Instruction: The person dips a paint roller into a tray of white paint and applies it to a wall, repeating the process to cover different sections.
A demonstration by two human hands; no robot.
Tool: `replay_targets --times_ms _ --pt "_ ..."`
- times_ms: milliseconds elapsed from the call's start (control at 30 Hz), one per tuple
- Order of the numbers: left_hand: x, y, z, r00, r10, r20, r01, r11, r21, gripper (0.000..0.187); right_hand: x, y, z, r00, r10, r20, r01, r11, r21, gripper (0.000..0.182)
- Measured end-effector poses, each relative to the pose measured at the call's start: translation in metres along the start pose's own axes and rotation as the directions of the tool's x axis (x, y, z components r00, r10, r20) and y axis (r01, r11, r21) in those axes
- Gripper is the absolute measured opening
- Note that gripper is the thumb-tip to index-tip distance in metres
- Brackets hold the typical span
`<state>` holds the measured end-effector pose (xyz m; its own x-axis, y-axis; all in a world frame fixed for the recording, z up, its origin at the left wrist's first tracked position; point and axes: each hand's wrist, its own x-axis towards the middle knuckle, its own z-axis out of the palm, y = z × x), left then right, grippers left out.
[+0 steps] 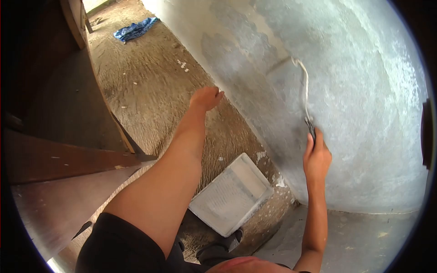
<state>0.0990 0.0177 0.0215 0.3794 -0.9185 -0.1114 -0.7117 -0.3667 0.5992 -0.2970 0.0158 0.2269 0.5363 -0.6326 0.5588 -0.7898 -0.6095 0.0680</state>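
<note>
Nearest the camera, the left arm (168,168) extended from a dark sleeve (120,241); the fingers of the left hand (207,98) appeared curled, contents undetermined. The fingers of the right hand (317,159) were closed around the dark grip (311,130) of a wire-framed tool (307,86), raised before the wall (355,113); its far end was indistinct. The tool was judged light, its frame stiff, with the grip the proper hold. A shallow tray (223,200), likely rigid and slippery if wet, lay on the floor (150,82) near the wall's base. The wall face offered open room; the floor junction and brown panels (77,159) formed limiting edges. A blue cloth (136,30) lay well apart.
</note>
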Motion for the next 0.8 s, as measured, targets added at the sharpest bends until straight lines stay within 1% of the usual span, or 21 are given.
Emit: replay_targets --times_ms 67,133,200,233,267,300,367,433,467,533,567,600,633,667,733,800 --pt "-0.005 -0.011 -0.003 0.999 -0.016 -0.046 0.015 1.000 -0.010 0.046 0.058 -0.030 0.028 0.997 -0.060 -0.054 0.059 0.998 -0.024 0.030" --pt "-0.008 -0.023 -0.012 0.996 -0.027 -0.087 0.027 1.000 -0.005 0.047 0.121 -0.075 0.055 0.998 -0.068 0.003 0.068 0.995 -0.067 0.030" --pt "-0.009 -0.036 -0.017 0.996 -0.053 -0.073 0.055 0.998 0.025 0.045 0.185 -0.123 0.076 0.995 -0.052 0.080 0.055 0.998 -0.038 0.029" --pt "-0.009 -0.038 -0.022 0.996 -0.049 -0.071 0.052 0.998 0.033 0.045 0.213 -0.140 0.098 0.988 -0.148 -0.045 0.150 0.988 0.043 0.028" --pt "-0.011 -0.043 -0.027 0.995 -0.058 -0.080 0.061 0.998 0.029 0.048 0.240 -0.166 0.104 0.993 -0.111 0.043 0.110 0.993 0.031 0.029" --pt "-0.013 -0.048 -0.031 0.994 -0.068 -0.089 0.071 0.997 0.023 0.052 0.263 -0.186 0.120 0.990 -0.132 0.038 0.131 0.991 0.030 0.031" --pt "-0.014 -0.054 -0.037 0.992 -0.070 -0.106 0.072 0.997 0.011 0.052 0.291 -0.211 0.134 0.989 -0.146 0.026 0.146 0.989 0.022 0.033" --pt "-0.015 -0.060 -0.040 0.991 -0.070 -0.118 0.070 0.998 -0.009 0.052 0.300 -0.221 0.132 0.991 -0.118 0.066 0.118 0.993 0.016 0.033" --pt "-0.015 -0.061 -0.040 0.989 -0.071 -0.126 0.072 0.997 0.006 0.053 0.294 -0.213 0.128 0.991 -0.115 0.066 0.115 0.993 0.007 0.033" --pt "-0.015 -0.070 -0.035 0.990 -0.063 -0.125 0.064 0.998 0.004 0.053 0.265 -0.183 0.117 0.986 -0.167 -0.028 0.167 0.986 0.015 0.032" --pt "-0.010 -0.074 -0.029 0.990 -0.042 -0.136 0.047 0.998 0.040 0.053 0.243 -0.164 0.108 0.989 -0.147 0.000 0.147 0.989 -0.027 0.031" --pt "-0.006 -0.072 -0.020 0.990 -0.008 -0.142 0.020 0.997 0.079 0.054 0.214 -0.141 0.094 0.993 -0.114 0.025 0.116 0.990 -0.075 0.030" --pt "-0.003 -0.064 -0.014 0.991 0.019 -0.131 -0.009 0.997 0.076 0.054 0.184 -0.116 0.082 0.996 -0.091 0.023 0.093 0.992 -0.090 0.030" --pt "-0.001 -0.059 -0.011 0.993 0.010 -0.115 0.000 0.996 0.085 0.055 0.151 -0.091 0.073 0.997 -0.074 0.017 0.076 0.992 -0.098 0.030" --pt "0.003 -0.046 -0.012 0.995 0.006 -0.100 0.005 0.994 0.106 0.057 0.082 -0.040 0.054 0.999 -0.046 -0.013 0.043 0.984 -0.173 0.030" --pt "0.004 -0.025 -0.011 1.000 0.013 -0.026 -0.011 0.997 0.077 0.057 0.016 0.006 0.032 0.999 -0.032 0.002 0.032 0.975 -0.221 0.030"
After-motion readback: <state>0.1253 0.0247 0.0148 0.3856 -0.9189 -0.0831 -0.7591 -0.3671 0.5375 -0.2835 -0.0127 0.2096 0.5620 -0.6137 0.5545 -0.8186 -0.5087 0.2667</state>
